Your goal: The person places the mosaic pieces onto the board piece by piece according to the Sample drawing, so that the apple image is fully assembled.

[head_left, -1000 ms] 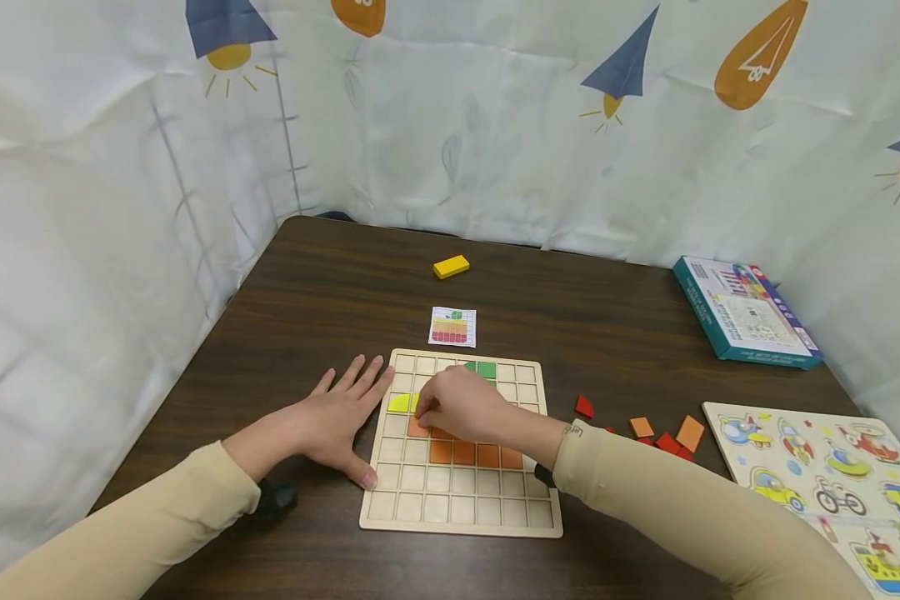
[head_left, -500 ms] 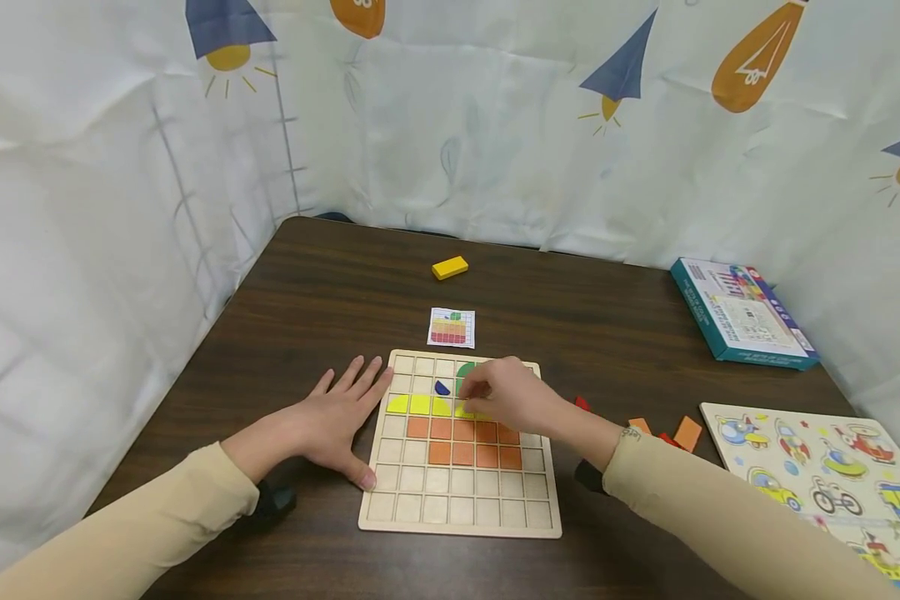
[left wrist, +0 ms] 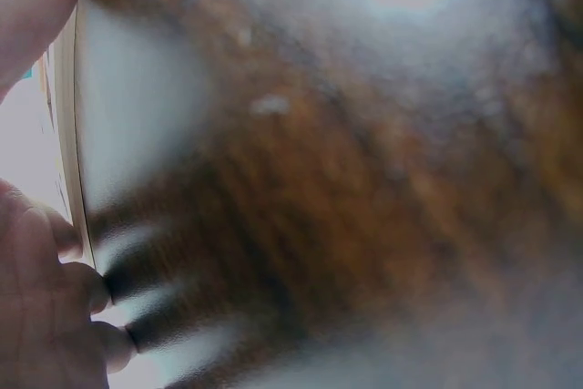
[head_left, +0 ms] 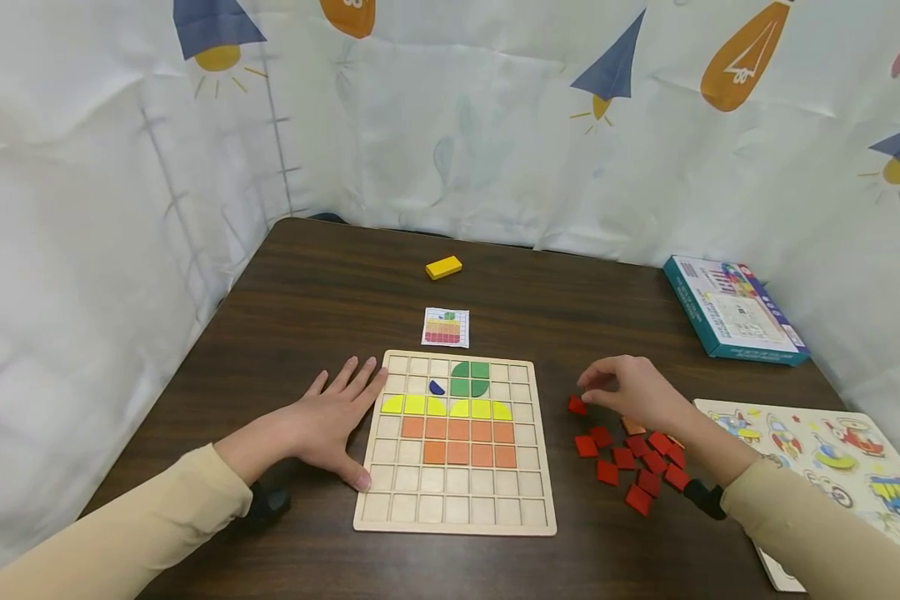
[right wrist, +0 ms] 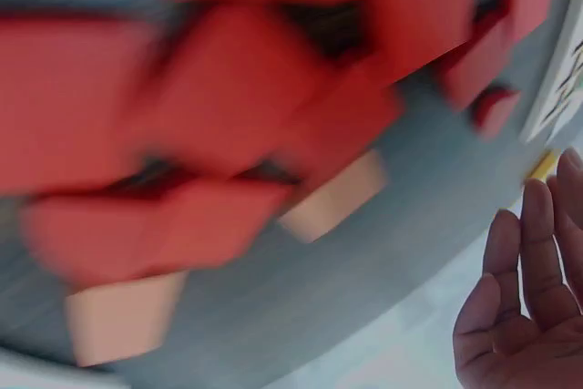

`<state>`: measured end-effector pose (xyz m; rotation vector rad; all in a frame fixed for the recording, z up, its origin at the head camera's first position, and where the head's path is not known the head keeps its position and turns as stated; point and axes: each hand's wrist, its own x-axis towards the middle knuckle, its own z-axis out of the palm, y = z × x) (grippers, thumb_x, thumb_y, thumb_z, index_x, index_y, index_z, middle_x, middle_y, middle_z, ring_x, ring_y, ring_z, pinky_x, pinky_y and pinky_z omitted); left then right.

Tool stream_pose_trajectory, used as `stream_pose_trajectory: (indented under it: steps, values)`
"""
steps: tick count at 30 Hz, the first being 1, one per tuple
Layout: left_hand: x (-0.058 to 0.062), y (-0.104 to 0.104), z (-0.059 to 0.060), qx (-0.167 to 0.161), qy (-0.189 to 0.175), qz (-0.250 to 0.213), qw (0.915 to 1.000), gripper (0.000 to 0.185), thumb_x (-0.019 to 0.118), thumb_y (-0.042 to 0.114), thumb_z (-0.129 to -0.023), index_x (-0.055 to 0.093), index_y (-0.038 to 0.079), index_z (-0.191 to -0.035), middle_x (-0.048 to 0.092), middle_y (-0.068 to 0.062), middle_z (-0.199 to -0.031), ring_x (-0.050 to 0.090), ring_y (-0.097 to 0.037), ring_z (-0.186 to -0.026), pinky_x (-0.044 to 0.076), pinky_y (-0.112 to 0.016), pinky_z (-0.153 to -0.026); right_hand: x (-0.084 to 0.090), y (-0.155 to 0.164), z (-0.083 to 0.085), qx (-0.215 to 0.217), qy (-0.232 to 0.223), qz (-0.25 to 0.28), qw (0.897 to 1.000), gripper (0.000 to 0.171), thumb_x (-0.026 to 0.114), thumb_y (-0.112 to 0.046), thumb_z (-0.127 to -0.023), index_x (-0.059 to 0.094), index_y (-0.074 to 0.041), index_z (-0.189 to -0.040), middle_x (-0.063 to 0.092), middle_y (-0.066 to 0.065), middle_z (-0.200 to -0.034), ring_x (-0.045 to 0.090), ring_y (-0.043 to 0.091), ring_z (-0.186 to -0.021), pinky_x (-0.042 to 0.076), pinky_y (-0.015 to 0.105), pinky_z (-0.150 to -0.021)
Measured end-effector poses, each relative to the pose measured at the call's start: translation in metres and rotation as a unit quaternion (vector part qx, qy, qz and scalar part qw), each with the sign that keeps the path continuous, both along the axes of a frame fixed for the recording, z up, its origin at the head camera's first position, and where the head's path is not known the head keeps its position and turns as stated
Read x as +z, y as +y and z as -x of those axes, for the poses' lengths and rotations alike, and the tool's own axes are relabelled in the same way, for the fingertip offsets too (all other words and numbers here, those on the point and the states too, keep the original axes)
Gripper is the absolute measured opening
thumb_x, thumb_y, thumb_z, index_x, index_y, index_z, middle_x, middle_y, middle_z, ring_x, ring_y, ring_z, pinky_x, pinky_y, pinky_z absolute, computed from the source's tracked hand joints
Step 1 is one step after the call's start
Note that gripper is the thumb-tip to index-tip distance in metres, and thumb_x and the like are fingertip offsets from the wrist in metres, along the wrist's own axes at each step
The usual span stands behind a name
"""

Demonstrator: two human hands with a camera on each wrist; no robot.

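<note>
A pale wooden grid board lies on the table in the head view. It carries green tiles, a small dark blue piece, a row of yellow tiles and two rows of orange squares. My left hand is spread flat, its fingertips and thumb at the board's left edge. Right of the board, my right hand hovers over loose red tiles with thumb and fingers apart and nothing between them. A single red piece lies just below its fingertips. Orange tiles show among the red ones.
Behind the board lie a small printed pattern card and a yellow block. A teal box stands at the back right. A vehicle picture puzzle lies at the right, partly under the right forearm.
My right hand has moved from over the board to the loose tiles on the right, uncovering the green and yellow tiles. The left hand has stayed at the board's edge.
</note>
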<state>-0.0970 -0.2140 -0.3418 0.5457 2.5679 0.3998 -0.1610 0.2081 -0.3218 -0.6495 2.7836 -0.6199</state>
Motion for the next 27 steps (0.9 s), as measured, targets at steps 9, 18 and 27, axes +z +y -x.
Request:
stream_pose_trajectory:
  steps: [9, 18, 27]
  values:
    - [-0.001, 0.0, 0.0, 0.002, -0.001, 0.001, 1.0, 0.147, 0.088, 0.066, -0.061, 0.007, 0.001, -0.163, -0.001, -0.024, -0.171, -0.004, -0.052, -0.156, 0.003, -0.077, -0.117, -0.007, 0.051, -0.007, -0.01, -0.031, -0.047, 0.998, 0.019, 0.079, -0.011, -0.088, 0.076, -0.008, -0.106, 0.075, 0.0, -0.096, 0.068, 0.017, -0.089, 0.057, 0.04, -0.077]
    - [-0.002, 0.0, -0.001, 0.001, -0.001, -0.001, 1.0, 0.146, 0.088, 0.067, -0.061, 0.007, 0.001, -0.163, 0.0, -0.025, -0.171, -0.004, -0.052, -0.156, 0.003, -0.078, -0.117, -0.014, 0.065, -0.004, 0.026, -0.047, -0.06, 0.997, 0.019, 0.082, -0.008, -0.084, 0.075, -0.009, -0.101, 0.072, -0.003, -0.093, 0.066, 0.016, -0.088, 0.057, 0.039, -0.077]
    - [-0.001, 0.0, -0.001, 0.002, -0.004, -0.004, 1.0, 0.146, 0.088, 0.066, -0.061, 0.007, 0.001, -0.164, 0.0, -0.024, -0.171, -0.003, -0.052, -0.156, 0.003, -0.077, -0.117, -0.019, 0.064, 0.0, 0.025, -0.004, -0.067, 0.997, 0.016, 0.081, -0.01, -0.086, 0.073, -0.008, -0.099, 0.069, -0.003, -0.088, 0.061, 0.011, -0.081, 0.053, 0.032, -0.071]
